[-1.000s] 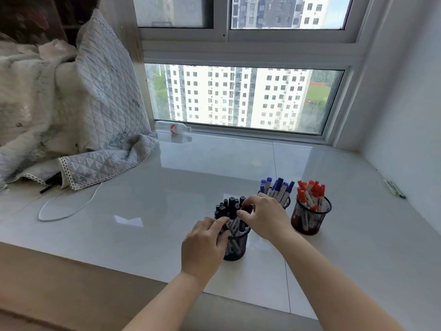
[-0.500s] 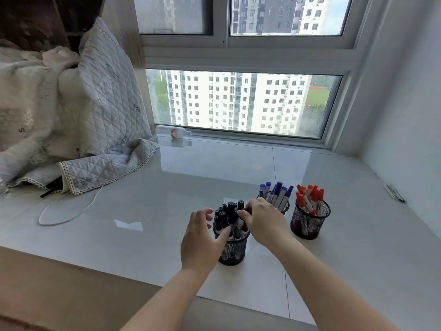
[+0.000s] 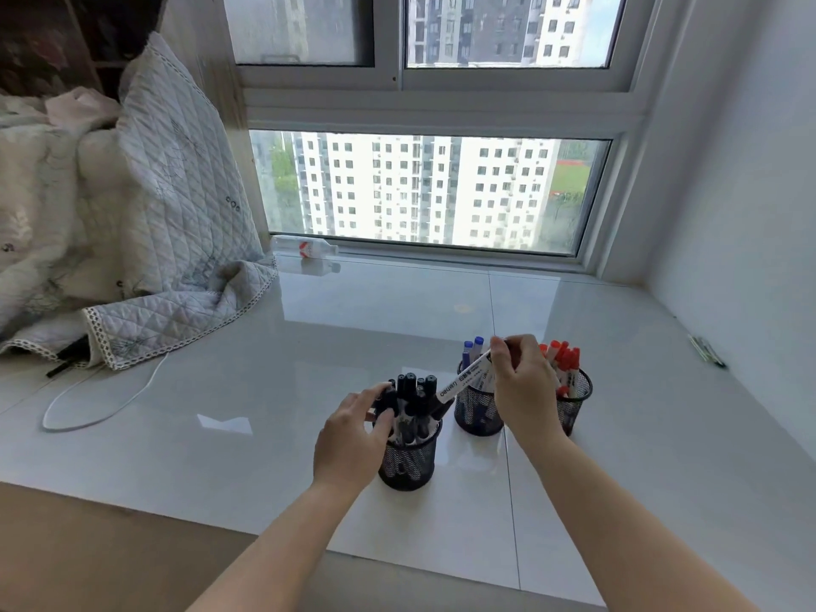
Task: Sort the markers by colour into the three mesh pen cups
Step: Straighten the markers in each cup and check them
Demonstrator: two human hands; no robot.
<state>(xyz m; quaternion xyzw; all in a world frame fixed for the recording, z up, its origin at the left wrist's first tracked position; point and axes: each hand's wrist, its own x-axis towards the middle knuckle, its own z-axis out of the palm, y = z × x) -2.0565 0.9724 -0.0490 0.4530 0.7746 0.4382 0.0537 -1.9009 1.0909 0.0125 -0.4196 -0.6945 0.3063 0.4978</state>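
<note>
While the right hand pinches a black-capped marker by its upper end between thumb and fingertips, the pen slants down and to the left, its black cap aimed at the front cup, the one already crowded with black markers. That long axis, running from the fingers near the blue cup down to the rim of the front cup, is what the next move turns on: the cap sits just at the cup's right edge, so the pen seems to need tipping more upright before it can slide in among the others. The left hand is the nearer hand to that cup; its fingers are curled round the cup's left side and touch the pens at the top, steadying them. Behind, the red cup stands just right of the blue one, partly hidden by the right wrist.

Compared with 0.5 s ago, the right hand has risen from the top of the black cluster and now carries 1 pen clear of it, while the left hand has closed from spread fingers onto the cup. All 3 cups look sorted by colour, so this may be a last pen.
</note>
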